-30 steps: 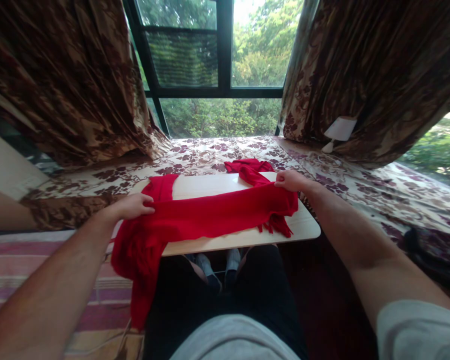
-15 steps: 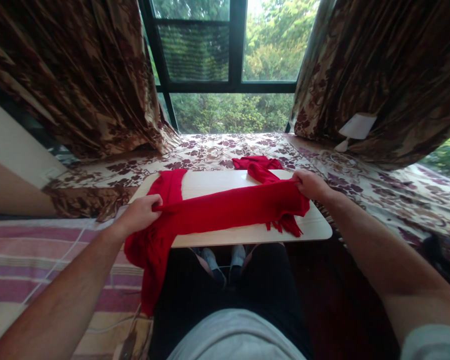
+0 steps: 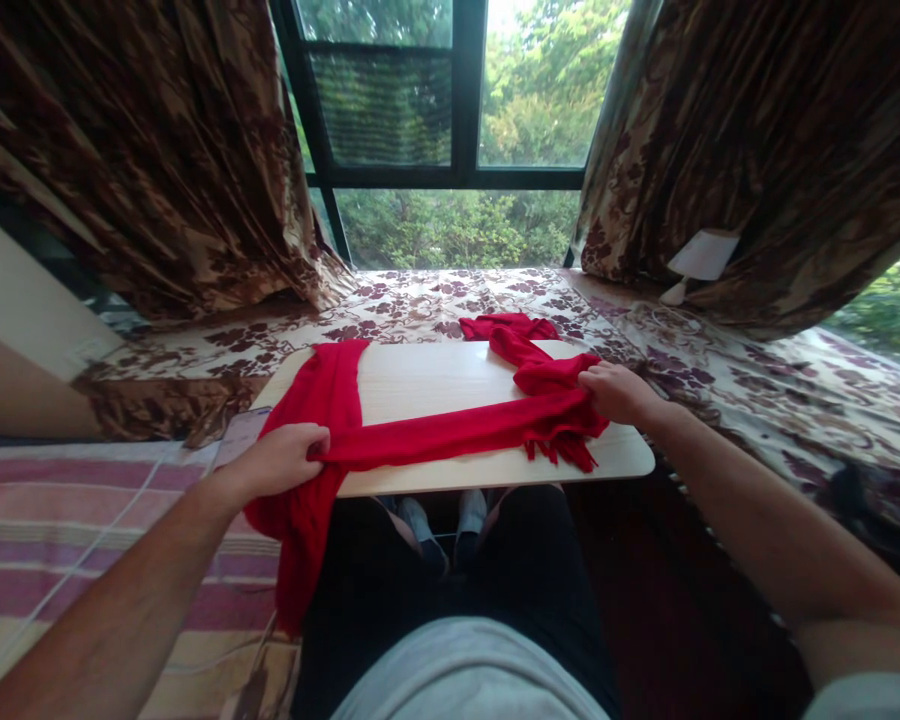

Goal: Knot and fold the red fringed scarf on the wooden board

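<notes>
- Where it's at: the red scarf (image 3: 435,432) runs as a narrow strip along the near side of the pale board (image 3: 420,375), right between the 2 hands.
- Grip check: the left hand (image 3: 292,460) has its fingers and thumb closed in a pinch on the left end of the strip. The right hand (image 3: 621,393) pinches the bunched part at the other end, with no real gap showing. Exact finger placement under the cloth? Can't tell.
- I'd pull both ends evenly, just enough to get the wrinkles out. Knit-looking stuff like this probably stretches if you yank it.
- Line the strip up with the board's near edge before letting go. Right now it slopes up a bit toward the right.
- Watch the fringe (image 3: 562,453) below the strip on the right; smooth it out so it doesn't get trapped crooked.
- The loose end (image 3: 304,560) hanging off the near left corner could drag everything sideways, so I'd lift it up.
- Red heap (image 3: 510,326) past the far edge, on the floral cover (image 3: 405,295): can't tell if it's joined on, so go gently.
</notes>
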Tool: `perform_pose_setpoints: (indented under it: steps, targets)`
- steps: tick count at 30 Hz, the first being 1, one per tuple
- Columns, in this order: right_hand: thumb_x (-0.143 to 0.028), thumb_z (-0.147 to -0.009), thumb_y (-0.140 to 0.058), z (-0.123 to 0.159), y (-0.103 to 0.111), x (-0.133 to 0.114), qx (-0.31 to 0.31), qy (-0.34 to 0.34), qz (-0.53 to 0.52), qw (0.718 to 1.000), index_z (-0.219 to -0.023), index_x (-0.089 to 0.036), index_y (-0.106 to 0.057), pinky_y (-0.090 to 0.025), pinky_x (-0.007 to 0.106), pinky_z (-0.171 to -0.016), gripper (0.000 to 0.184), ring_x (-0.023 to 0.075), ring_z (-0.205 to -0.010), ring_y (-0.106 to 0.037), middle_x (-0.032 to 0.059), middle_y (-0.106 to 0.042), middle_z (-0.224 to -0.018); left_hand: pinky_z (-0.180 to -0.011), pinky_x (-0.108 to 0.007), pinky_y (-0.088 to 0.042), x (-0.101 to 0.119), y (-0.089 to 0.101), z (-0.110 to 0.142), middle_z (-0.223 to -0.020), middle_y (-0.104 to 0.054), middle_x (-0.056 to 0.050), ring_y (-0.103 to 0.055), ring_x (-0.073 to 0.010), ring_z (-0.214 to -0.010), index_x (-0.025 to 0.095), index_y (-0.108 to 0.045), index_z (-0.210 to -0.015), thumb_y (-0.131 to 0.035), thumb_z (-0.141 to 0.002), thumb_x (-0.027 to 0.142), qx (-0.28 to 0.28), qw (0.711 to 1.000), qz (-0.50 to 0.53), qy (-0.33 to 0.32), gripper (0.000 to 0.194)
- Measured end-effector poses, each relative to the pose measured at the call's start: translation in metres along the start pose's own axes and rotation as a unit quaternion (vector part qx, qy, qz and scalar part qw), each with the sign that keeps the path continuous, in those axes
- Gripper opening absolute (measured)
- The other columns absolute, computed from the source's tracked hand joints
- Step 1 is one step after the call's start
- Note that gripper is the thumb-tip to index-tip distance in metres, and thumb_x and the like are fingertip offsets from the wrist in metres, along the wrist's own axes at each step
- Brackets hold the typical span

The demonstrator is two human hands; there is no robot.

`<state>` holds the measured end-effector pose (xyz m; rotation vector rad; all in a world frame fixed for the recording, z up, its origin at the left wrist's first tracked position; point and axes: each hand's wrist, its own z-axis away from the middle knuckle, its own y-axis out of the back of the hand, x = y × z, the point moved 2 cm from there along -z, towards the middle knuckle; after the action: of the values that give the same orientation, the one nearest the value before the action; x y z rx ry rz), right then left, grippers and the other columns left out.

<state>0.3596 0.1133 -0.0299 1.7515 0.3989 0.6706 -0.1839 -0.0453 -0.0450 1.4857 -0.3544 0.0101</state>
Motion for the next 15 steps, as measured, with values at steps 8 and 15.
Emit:
perform_pose_setpoints:
  steps: [8, 15]
  targets:
    - [-0.010, -0.067, -0.051, 0.002, 0.001, 0.007, 0.076, -0.024, -0.066, 0.995, -0.069, -0.020, -0.055, -0.036, 0.029, -0.074, 0.011, 0.0202, -0.076, -0.051, 0.0053, -0.060, -0.072, -0.067, -0.028, -0.037, 0.000, 0.001, 0.004, -0.076, -0.063, 0.000, -0.057, -0.0180, -0.072, 0.022, -0.056, -0.074, -0.054, -0.069, 0.018, 0.000, 1.000, -0.014, 0.010, 0.006]
    - [-0.011, -0.064, -0.054, 0.009, -0.008, 0.013, -0.019, -0.023, -0.091, 0.995, -0.067, -0.020, -0.058, -0.034, 0.027, -0.066, 0.010, 0.0174, -0.073, -0.052, 0.0034, -0.062, -0.072, -0.066, -0.029, -0.037, -0.005, -0.002, 0.000, -0.077, -0.065, -0.001, -0.059, -0.0188, -0.073, 0.023, -0.059, -0.073, -0.059, -0.072, 0.025, -0.062, 0.998, -0.024, 0.014, 0.002]
